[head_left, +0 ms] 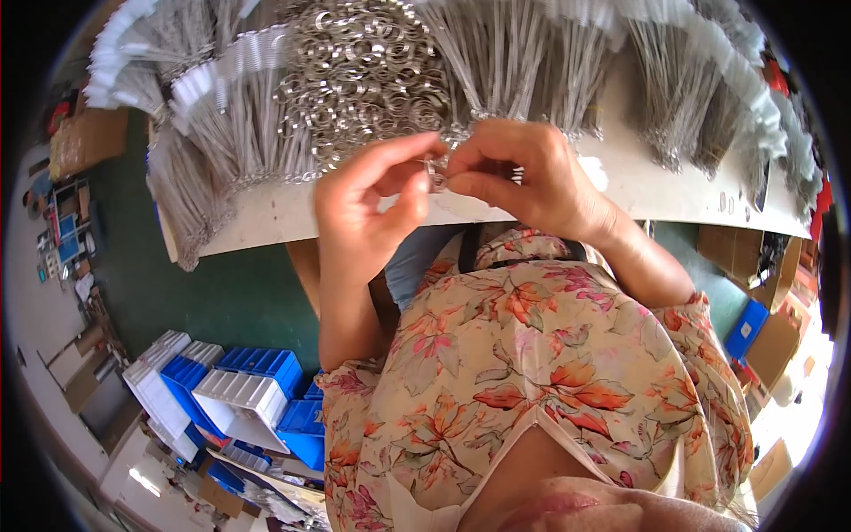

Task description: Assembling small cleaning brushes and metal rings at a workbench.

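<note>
Both my hands are raised close together over the near edge of the table (275, 213). My left hand (359, 199) pinches a small shiny metal ring (436, 168) between thumb and fingers. Meeting it from the other side, my right hand (527, 168) has its thumb and index finger closed at the same small metal piece. The fingers partly hide the piece, so its exact shape is unclear. Just beyond my hands lies a large heap of loose metal rings (363, 75).
Bundles of thin silvery strands with white ends (244, 115) flank the heap on the left, with more bundles (678, 97) on the right. Blue and white plastic bins (244, 390) are stacked at lower left. A cardboard box (89, 142) stands farther left.
</note>
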`<state>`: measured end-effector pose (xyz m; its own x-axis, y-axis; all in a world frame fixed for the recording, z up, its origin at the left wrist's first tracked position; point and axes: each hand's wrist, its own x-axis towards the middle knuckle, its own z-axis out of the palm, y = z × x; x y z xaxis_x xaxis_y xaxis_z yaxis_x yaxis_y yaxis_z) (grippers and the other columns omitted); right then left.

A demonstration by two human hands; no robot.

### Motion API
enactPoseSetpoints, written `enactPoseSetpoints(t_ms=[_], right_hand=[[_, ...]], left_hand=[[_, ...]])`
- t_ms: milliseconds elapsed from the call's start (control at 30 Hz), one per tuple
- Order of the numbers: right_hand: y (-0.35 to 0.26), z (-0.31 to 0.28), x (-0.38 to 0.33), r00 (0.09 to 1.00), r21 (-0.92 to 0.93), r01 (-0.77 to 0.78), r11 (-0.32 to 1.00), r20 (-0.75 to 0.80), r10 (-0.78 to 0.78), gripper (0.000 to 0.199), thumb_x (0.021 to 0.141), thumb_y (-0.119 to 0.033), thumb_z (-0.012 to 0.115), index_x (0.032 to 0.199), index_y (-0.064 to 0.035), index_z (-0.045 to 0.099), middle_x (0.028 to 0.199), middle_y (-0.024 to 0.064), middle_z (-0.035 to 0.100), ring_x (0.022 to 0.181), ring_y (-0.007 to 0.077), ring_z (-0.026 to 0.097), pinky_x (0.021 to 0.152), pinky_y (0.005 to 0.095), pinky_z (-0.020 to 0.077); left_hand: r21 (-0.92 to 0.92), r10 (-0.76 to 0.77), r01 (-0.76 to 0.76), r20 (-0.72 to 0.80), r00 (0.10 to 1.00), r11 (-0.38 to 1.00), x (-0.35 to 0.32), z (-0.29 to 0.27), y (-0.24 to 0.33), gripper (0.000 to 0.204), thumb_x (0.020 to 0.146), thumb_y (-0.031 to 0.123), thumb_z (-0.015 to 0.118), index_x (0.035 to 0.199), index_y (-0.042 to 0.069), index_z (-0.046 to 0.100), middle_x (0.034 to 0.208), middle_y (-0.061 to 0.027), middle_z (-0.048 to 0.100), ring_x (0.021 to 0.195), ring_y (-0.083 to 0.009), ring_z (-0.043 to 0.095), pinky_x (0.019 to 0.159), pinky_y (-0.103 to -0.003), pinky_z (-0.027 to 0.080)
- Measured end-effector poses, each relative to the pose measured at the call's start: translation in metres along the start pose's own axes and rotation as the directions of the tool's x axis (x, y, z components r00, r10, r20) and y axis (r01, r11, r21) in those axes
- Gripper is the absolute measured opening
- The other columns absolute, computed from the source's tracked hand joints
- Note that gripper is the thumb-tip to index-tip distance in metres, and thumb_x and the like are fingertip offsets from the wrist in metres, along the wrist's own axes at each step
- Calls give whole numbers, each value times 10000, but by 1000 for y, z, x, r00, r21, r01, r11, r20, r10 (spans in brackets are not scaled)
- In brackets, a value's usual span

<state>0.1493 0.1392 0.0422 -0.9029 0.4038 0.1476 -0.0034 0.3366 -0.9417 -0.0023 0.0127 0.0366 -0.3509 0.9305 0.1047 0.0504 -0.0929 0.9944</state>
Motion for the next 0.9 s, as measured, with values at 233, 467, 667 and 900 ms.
enactPoseSetpoints(t_ms=[233,467,667,900], right_hand=[[67,22,-52,936,-646,320,693,102,-337,106,719,-52,628,823,-56,612,749,40,569,681,199,567,567,315,468],[43,-19,-28,882,-595,34,803,-361,-304,153,725,3,672,865,-45,632,768,77,635,588,148,592,521,258,478],[56,-75,34,868,-684,-459,566,-481,122,322,809,-389,602,884,-77,628,749,88,643,670,250,621,626,362,471],[63,-82,39,795,-507,-559,656,-554,249,261,747,-347,633,844,-105,654,772,53,658,752,234,632,680,347,482]], left_hand=[[454,-36,299,-502,864,840,25,-161,-18,181,844,76,581,1014,24,620,841,-47,631,726,-112,611,652,-219,484],[693,-101,711,-704,703,120,6,-315,-43,397,728,433,657,818,46,661,755,-119,652,733,-265,623,687,-365,461],[694,-112,702,-694,711,160,22,-304,-50,278,780,316,626,820,41,650,779,-139,650,766,-299,618,701,-382,462],[734,-33,673,-677,735,-86,21,-280,-33,210,821,235,546,927,62,602,879,-154,642,871,-331,601,779,-404,458]])
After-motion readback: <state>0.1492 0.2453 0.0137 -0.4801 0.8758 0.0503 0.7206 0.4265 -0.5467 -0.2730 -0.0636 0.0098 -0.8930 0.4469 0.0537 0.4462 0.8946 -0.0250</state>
